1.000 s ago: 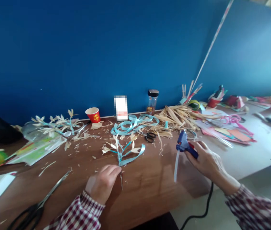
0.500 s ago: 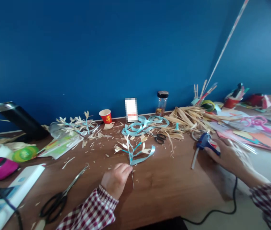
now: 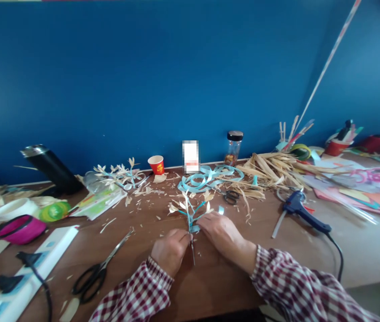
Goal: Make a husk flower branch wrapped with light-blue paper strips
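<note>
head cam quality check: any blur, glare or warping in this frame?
Head view: soft overall; the hands and ribbon sprig lack fine detail. Wide-angle warping bends the table edge. Pale glare patch on the blue wall. White card is pixelated.

The table is smooth brown wood with a slight sheen. The sprig is matt straw and glossy ribbon. Scissors are shiny metal; the glue gun is plastic.

glue gun right, scissors left, red cup behind.
</note>
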{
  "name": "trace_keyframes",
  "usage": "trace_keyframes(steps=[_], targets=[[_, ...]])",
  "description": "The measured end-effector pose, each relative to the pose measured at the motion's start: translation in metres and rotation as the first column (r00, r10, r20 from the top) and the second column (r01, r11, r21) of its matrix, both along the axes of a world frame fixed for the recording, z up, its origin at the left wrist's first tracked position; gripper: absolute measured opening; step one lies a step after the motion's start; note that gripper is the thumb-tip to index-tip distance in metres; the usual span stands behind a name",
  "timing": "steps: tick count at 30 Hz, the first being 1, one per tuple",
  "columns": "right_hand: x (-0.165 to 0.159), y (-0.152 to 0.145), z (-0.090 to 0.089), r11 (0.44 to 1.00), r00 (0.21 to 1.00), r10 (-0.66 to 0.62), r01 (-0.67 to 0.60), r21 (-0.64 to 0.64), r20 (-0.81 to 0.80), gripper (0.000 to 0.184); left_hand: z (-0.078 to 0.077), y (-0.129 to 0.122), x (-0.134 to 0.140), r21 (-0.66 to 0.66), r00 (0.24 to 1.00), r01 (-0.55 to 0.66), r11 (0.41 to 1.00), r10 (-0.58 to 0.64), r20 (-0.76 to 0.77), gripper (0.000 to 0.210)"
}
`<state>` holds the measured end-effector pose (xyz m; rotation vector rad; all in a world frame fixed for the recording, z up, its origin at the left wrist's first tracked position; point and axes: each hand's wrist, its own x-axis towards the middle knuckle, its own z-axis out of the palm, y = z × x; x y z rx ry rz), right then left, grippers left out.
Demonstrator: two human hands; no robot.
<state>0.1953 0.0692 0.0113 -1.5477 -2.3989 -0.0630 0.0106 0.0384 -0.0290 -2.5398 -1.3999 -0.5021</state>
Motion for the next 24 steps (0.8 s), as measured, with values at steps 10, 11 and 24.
trace_keyframes(steps=[10,11,24], targets=[[-0.014,0.028,0.002,0.973,0.962,0.228,-0.221,-0.065,0.149,0.014,0.002,-0.001,0.001,0.002,1.000,-0.021,1.000,0.021,-0.021,0.014],[-0.015,0.031,0.001,0.969,0.960,0.245,-0.238,-0.064,0.139,0.012,0.002,-0.001,0.001,-0.001,1.000,-0.016,1.000,0.016,-0.009,0.014],[-0.010,0.036,0.002,0.963,0.965,0.261,-0.258,-0.080,0.030,0.013,0.006,0.006,0.002,-0.229,0.943,0.032,0.973,0.046,0.329,0.017]])
